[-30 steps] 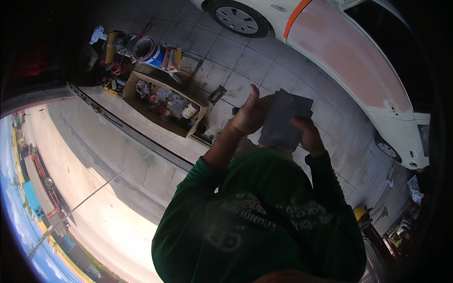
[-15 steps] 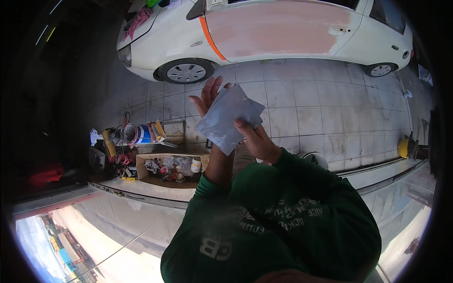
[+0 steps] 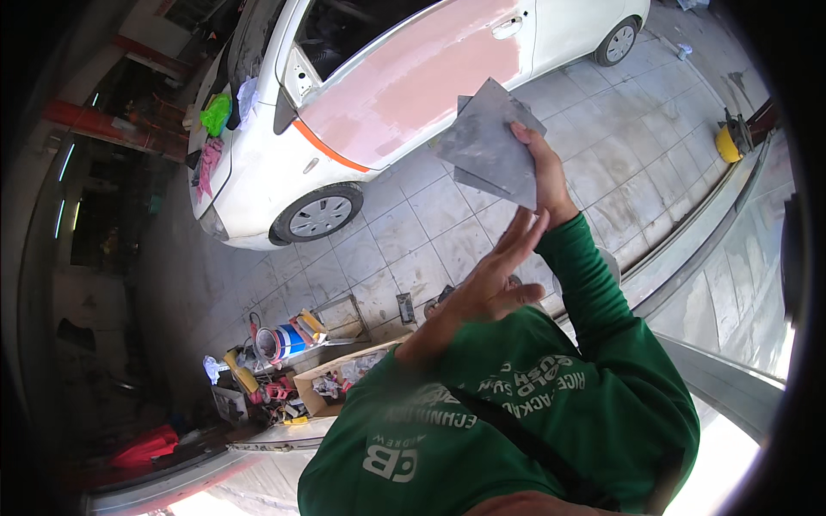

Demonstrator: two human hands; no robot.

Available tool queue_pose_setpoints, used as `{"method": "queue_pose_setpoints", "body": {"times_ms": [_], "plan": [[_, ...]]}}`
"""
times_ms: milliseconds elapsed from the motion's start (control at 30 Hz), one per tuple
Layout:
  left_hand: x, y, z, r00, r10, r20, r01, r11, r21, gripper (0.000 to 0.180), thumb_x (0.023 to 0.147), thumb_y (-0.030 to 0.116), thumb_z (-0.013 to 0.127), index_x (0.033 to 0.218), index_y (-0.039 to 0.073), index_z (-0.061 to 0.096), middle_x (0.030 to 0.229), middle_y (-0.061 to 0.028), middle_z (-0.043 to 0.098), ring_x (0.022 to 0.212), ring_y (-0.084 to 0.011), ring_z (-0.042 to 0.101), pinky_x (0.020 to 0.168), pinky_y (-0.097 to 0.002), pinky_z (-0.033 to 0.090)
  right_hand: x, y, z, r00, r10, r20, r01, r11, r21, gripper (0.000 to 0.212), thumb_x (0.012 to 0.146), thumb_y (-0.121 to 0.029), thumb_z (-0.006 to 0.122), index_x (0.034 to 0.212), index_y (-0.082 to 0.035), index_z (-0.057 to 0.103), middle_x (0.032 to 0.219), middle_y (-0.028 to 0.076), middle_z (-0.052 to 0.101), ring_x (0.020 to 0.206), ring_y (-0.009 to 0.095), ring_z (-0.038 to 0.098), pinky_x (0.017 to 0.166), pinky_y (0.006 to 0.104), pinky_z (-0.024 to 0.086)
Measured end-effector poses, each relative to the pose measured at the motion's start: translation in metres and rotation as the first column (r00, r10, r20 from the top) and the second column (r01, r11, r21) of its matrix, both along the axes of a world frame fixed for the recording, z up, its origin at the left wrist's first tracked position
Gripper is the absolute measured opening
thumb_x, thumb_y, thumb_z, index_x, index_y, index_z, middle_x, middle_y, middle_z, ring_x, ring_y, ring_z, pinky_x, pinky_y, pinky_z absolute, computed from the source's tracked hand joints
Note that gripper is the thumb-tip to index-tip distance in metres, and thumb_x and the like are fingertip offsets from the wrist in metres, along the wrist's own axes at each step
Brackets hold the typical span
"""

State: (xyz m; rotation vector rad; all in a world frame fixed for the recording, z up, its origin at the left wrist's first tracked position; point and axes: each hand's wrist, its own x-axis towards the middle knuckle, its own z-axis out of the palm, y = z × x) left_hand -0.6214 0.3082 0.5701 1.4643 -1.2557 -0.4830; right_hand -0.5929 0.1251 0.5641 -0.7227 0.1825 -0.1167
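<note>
My right hand (image 3: 551, 172), in front of the tiled floor, grips a small stack of thin, flat grey square sheets (image 3: 489, 138). Its thumb presses on the top sheet, while the corners of another stick out from beneath at an angle. Whether they are sandpaper or spreader plates I cannot tell. Just below, my left hand (image 3: 495, 279) has its fingers stretched out and holds nothing; the fingertips reach the heel of the right hand, close to the green cuff. The fingers behind the sheets are hidden.
A white car (image 3: 258, 185) with pinkish filler on its door (image 3: 413, 95) and orange tape stands ahead. At lower left are a blue-and-white bucket (image 3: 292, 340), assorted tools and a cardboard box (image 3: 308, 396) of clutter. A yellow container (image 3: 728, 144) stands at far right.
The sheets and my right hand have moved up and right. My left hand has come from behind the sheets down to the right wrist. The view has turned, tilting the car.
</note>
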Motion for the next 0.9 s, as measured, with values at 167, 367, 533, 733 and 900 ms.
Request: {"method": "queue_pose_setpoints", "body": {"times_ms": [167, 367, 533, 733, 900], "plan": [[0.018, 0.024, -0.016, 0.701, -0.671, -0.240, 0.701, 0.710, 0.063, 0.066, 0.086, 0.031, 0.077, 0.140, 0.003, 0.052, 0.142, -0.0140, 0.055, 0.131, -0.0281, 0.052, 0.105, -0.0420, 0.045, -0.020, 0.052, -0.032, 0.893, 0.404, 0.199, -0.439, 0.879, 0.185, 0.072, 0.093, -0.035, 0.054, 0.149, 0.003, 0.030, 0.144, 0.023, 0.048, 0.131, 0.033, 0.050, 0.107, 0.0407, 0.045], [0.141, 0.115, -0.098, 0.699, -0.257, -0.667, 0.564, 0.772, 0.294, 0.058, 0.088, 0.021, 0.075, 0.138, 0.002, 0.054, 0.143, -0.0136, 0.053, 0.133, -0.0243, 0.048, 0.109, -0.0398, 0.038, -0.022, 0.131, -0.146, 0.518, 0.702, 0.489, -0.855, 0.405, 0.324, 0.070, 0.095, -0.048, 0.055, 0.140, 0.004, 0.044, 0.131, 0.018, 0.057, 0.108, 0.025, 0.064, 0.082, 0.0351, 0.056], [0.190, 0.213, -0.113, 0.841, 0.330, -0.429, -0.210, 0.930, 0.303, 0.057, 0.090, 0.022, 0.073, 0.138, 0.000, 0.051, 0.144, -0.0161, 0.050, 0.133, -0.0263, 0.047, 0.106, -0.0417, 0.041, -0.032, 0.159, -0.049, 0.819, 0.567, -0.083, -0.563, 0.823, 0.070, 0.070, 0.093, -0.040, 0.062, 0.143, 0.005, 0.040, 0.134, 0.015, 0.055, 0.118, 0.022, 0.057, 0.101, 0.0329, 0.045], [0.133, 0.140, -0.095, 0.406, -0.137, -0.903, -0.300, 0.914, -0.274, 0.065, 0.099, 0.056, 0.038, 0.137, 0.005, 0.048, 0.139, -0.0191, 0.051, 0.127, -0.0348, 0.049, 0.106, -0.0504, 0.041, 0.032, 0.198, -0.058, 0.799, 0.555, -0.231, -0.594, 0.787, -0.164, 0.064, 0.093, -0.035, 0.062, 0.143, 0.000, 0.041, 0.127, 0.011, 0.057, 0.113, 0.020, 0.057, 0.097, 0.0318, 0.046], [0.132, 0.131, -0.115, 0.445, -0.266, -0.855, -0.433, 0.772, -0.466, 0.051, 0.101, 0.049, 0.039, 0.128, 0.007, 0.054, 0.126, -0.0156, 0.060, 0.117, -0.0316, 0.058, 0.104, -0.0465, 0.045, 0.050, 0.208, -0.061, 0.971, 0.238, 0.021, -0.199, 0.855, -0.479, 0.049, 0.095, -0.033, 0.059, 0.129, 0.001, 0.051, 0.114, 0.011, 0.060, 0.104, 0.019, 0.057, 0.091, 0.0326, 0.047]]}}
